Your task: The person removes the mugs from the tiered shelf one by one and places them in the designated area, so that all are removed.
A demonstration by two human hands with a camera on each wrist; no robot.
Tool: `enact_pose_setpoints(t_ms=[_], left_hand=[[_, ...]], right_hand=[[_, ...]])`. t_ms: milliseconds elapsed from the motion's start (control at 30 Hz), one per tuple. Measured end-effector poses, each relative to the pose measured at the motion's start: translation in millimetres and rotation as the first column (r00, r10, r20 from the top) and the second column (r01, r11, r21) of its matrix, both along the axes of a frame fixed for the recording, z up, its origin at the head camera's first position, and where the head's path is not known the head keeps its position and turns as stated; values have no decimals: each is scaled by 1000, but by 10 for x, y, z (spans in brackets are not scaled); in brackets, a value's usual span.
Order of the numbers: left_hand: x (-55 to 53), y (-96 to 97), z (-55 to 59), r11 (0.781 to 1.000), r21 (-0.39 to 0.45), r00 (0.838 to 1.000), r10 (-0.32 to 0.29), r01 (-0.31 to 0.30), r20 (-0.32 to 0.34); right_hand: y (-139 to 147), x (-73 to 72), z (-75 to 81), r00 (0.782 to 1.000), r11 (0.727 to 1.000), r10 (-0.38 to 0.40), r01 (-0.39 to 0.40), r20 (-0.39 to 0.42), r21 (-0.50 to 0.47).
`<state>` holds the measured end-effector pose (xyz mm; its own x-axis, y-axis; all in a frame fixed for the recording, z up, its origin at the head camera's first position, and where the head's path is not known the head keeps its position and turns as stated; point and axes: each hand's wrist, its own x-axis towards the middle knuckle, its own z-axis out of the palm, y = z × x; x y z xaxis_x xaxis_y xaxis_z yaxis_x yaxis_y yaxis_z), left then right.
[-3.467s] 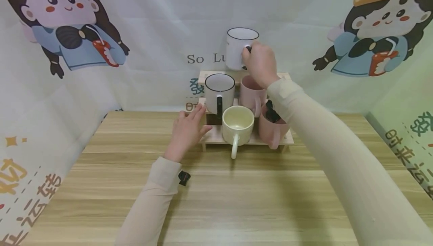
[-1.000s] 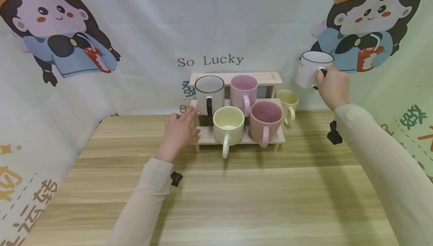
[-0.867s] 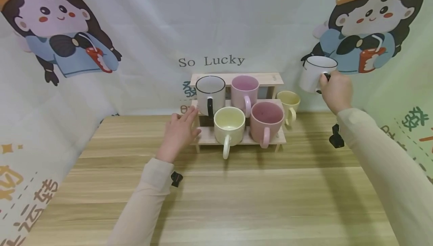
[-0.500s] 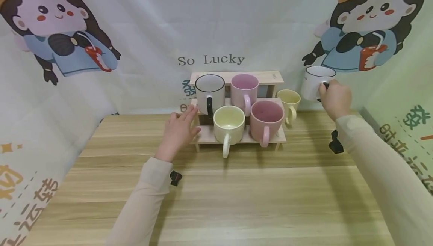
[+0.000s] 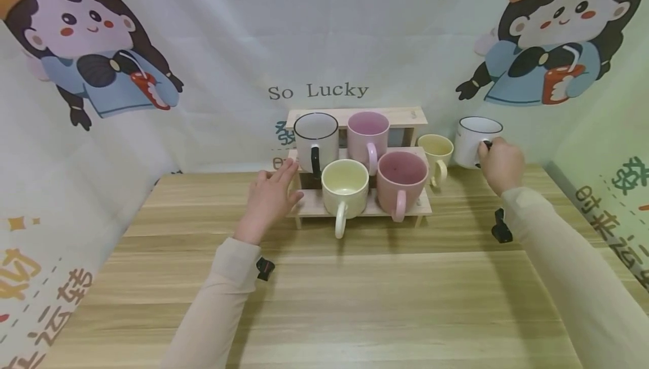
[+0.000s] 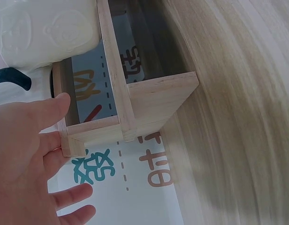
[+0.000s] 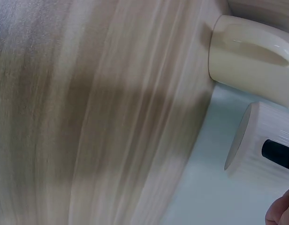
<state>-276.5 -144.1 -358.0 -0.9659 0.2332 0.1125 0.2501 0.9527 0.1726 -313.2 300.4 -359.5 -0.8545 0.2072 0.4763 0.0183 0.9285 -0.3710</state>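
Observation:
In the head view my right hand grips the black handle of a white enamel-style mug with a black rim, upright at the back right. The right wrist view shows the mug's underside tilted into sight and apart from the wooden tabletop. Beside it stands a small yellow mug. My left hand touches the left end of a tiered wooden rack, fingers fairly straight. In the left wrist view, thumb and index finger meet the corner of a rack shelf.
On the rack's middle tier sit another black-rimmed white mug and a lilac-pink mug. The lowest tier bears a cream mug and a darker pink mug. A printed cloth hangs behind the wooden table.
My right hand has carried the white mug from above the rack's top tier out to the right, then lowered it beside the yellow mug. The left hand stays at the rack.

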Motion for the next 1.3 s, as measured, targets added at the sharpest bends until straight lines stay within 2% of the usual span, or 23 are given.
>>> enact_pose_setpoints(t_ms=[233, 500, 1100, 1300], left_hand=[[20, 5, 20, 1000, 14, 1000, 4, -4, 6], [46, 9, -11, 1000, 26, 1000, -3, 2, 9], [14, 7, -24, 1000, 3, 1000, -4, 4, -25], [16, 7, -18, 1000, 7, 1000, 0, 0, -23]], right_hand=[[-11, -13, -84, 999, 1000, 1, -2, 42, 17], [-6, 16, -218, 995, 1000, 10, -10, 94, 1], [-5, 3, -286, 999, 1000, 9, -10, 53, 21], [-18, 0, -301, 999, 1000, 13, -12, 51, -10]])
